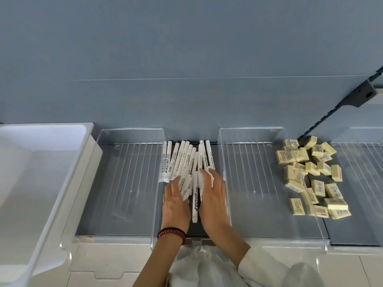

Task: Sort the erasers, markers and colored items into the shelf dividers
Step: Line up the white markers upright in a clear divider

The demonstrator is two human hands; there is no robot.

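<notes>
Head view: left hand [175, 203] and right hand [213, 195] flank markers [182, 160] between dividers [248, 172].

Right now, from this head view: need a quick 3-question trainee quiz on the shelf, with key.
1. True or false: the white markers lie in the gap between two clear dividers.
2. The yellow erasers sit: A) left of the markers; B) right of the markers, beyond a divider; C) stacked on the markers.
3. What do the left hand and right hand both rest on?
Key: 1 true; 2 B; 3 the markers.
</notes>
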